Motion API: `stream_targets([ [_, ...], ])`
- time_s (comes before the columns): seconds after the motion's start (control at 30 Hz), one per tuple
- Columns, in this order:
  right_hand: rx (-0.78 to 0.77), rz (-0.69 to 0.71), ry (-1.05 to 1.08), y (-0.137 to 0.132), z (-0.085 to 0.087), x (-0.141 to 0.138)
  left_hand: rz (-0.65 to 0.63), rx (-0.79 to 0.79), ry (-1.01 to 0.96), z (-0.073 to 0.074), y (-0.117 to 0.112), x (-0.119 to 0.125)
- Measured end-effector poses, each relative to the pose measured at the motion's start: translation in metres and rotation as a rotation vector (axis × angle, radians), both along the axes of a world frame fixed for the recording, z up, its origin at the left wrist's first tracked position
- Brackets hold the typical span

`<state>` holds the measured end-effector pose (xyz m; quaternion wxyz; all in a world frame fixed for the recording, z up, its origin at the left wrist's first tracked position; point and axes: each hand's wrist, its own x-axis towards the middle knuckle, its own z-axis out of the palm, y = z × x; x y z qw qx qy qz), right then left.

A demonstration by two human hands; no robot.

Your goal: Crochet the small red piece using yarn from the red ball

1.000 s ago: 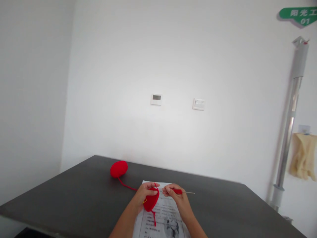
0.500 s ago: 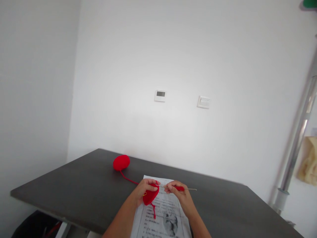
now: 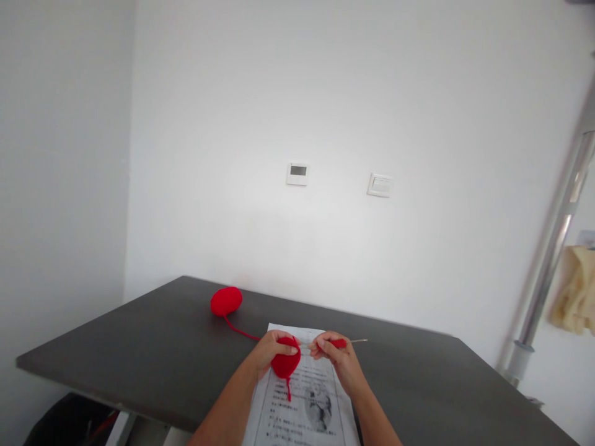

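My left hand (image 3: 270,352) is closed on a red crocheted piece (image 3: 285,364), thumb across its front. A short yarn tail (image 3: 289,389) dangles from the piece's lower edge. From behind the left hand a strand of red yarn (image 3: 239,331) runs back to an oval red yarn ball (image 3: 227,301) on the table. My right hand (image 3: 335,354), just to the right and apart from the piece, grips a crochet hook (image 3: 340,343) by its red handle. The hook's thin metal shaft points right, away from the crocheted piece.
Under both hands lies a printed sheet of paper (image 3: 279,412) with text and a dark picture. The dark grey table (image 3: 139,353) meets a white wall carrying a thermostat panel (image 3: 297,174) and a switch (image 3: 380,185). A metal pole (image 3: 548,266) stands at the right.
The crocheted piece has turned in my left hand, showing a rounder face, and the yellow bit on it no longer shows. The hook's shaft tilts slightly more upward. The view has shifted a little.
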<state>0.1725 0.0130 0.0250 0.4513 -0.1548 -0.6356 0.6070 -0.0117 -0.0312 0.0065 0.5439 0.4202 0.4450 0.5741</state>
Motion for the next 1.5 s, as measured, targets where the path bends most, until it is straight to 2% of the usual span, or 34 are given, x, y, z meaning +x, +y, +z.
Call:
stream_targets([
  [0.13, -0.022, -0.026, 0.053, 0.0, -0.005, -0.006, -0.023, 0.004, -0.011, -0.001, 0.002, 0.003],
  [0.3, 0.025, -0.111, 0.05, -0.002, -0.008, -0.01, -0.041, 0.001, -0.057, -0.003, 0.003, 0.004],
  [0.43, 0.143, -0.176, -0.021, -0.003, -0.006, -0.011, -0.047, 0.027, -0.097, -0.001, 0.003, 0.005],
  [0.57, 0.299, -0.194, -0.09, -0.004, -0.006, -0.011, -0.039, 0.025, -0.093, 0.0, 0.003, 0.007],
  [0.7, 0.385, -0.21, -0.138, -0.005, -0.006, -0.012, -0.06, 0.049, -0.074, -0.002, 0.003, 0.007],
  [1.0, 0.361, -0.218, -0.173, -0.006, -0.006, -0.011, -0.07, 0.083, -0.071, -0.002, 0.004, 0.006],
  [1.3, 0.351, -0.241, -0.184, -0.005, -0.004, -0.009, 0.09, 0.085, -0.067, 0.004, 0.003, 0.011],
  [1.5, 0.33, -0.207, -0.177, -0.004, -0.002, -0.006, 0.107, 0.083, -0.068, 0.001, 0.006, 0.01],
])
